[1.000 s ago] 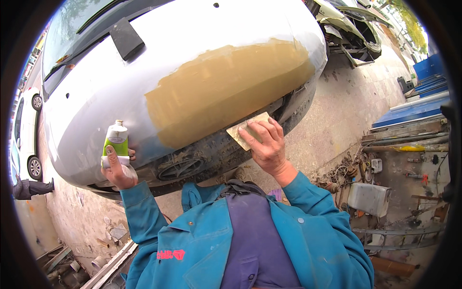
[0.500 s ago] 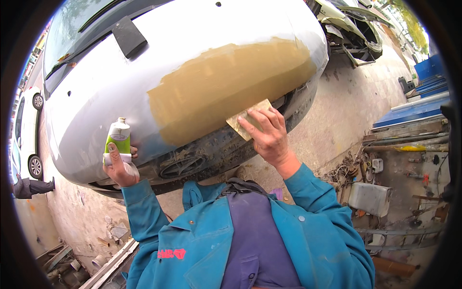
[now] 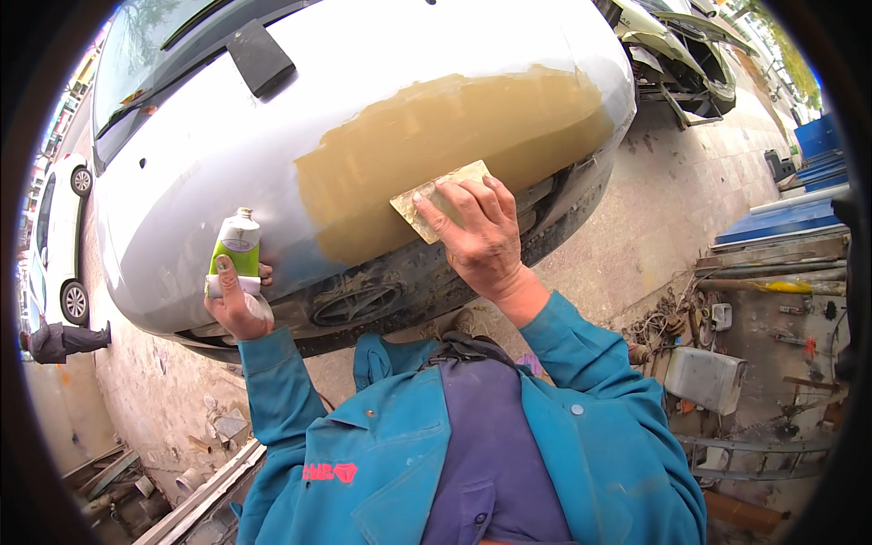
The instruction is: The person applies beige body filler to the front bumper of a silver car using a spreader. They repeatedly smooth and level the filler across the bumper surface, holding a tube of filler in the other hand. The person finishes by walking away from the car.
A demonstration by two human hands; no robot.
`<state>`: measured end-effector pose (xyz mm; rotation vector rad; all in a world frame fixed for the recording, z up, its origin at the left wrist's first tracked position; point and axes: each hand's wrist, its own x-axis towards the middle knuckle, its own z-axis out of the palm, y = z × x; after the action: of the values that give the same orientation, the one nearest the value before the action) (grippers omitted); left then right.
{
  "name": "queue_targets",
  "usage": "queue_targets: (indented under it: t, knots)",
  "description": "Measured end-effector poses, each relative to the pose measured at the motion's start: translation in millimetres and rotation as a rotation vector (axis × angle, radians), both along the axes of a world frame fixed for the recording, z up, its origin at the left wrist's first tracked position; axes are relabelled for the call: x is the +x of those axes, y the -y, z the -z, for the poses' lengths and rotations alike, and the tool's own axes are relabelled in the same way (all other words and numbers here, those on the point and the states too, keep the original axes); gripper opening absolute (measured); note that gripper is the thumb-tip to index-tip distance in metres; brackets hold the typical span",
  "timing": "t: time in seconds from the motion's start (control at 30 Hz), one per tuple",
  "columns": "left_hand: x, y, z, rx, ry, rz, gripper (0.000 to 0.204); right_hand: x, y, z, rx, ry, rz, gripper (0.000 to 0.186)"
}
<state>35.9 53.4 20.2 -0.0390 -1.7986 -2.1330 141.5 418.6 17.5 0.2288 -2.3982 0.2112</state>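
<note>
My right hand [image 3: 483,243] grips a thin, flat, tan spreader [image 3: 414,218], fingers laid across its face. The spreader is at the lower edge of a smooth tan filler patch [image 3: 400,136] covering the front of a silver-white car hood [image 3: 213,177]. Whether its edge touches the surface I cannot tell. My left hand [image 3: 240,311] is closed around a green and white squeeze tube [image 3: 238,241], its capped end up, near the hood's left front. Below the patch runs the dirty dark grille with an oval emblem [image 3: 357,303].
A black block-like object [image 3: 261,59] lies on the hood near the windshield. A wrecked car front [image 3: 681,64] stands far right. Blue panels [image 3: 781,221], pipes and a whitish plastic jug [image 3: 706,380] lie at right. At left are a parked white car [image 3: 62,227] and a person's dark-clothed leg [image 3: 82,339].
My right hand and the spreader have moved left along the patch's lower edge. My left hand still holds the tube. The whole view has shifted slightly.
</note>
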Motion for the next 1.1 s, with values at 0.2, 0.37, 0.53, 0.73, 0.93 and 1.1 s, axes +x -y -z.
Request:
queue_targets:
  t: [0.2, 0.37, 0.53, 0.73, 0.93, 1.1]
  knots:
    - [0, 5, 5, -0.013, -0.008, 0.019, 0.053, 33, -4, 30, 0.008, 0.045, -0.016, 0.056]
    - [0, 4, 5, -0.007, -0.007, 0.018, 0.052, 55, -7, 28, -0.046, 0.086, -0.051, 0.055]
    - [-1, 3, 3, 0.013, -0.025, 0.034, 0.053, 24, -11, -1, -0.018, 0.01, -0.021, 0.052]
    - [-1, 6, 5, 0.005, 0.021, 0.032, 0.052, 6, -10, -5, 0.013, 0.016, -0.023, 0.053]
    - [1, 4, 4, 0.013, 0.027, 0.03, 0.052, 52, -4, 15, -0.046, 0.153, -0.064, 0.053]
    - [2, 1, 1, 0.002, 0.009, 0.036, 0.053, 53, 6, 4, -0.06, 0.098, -0.082, 0.055]
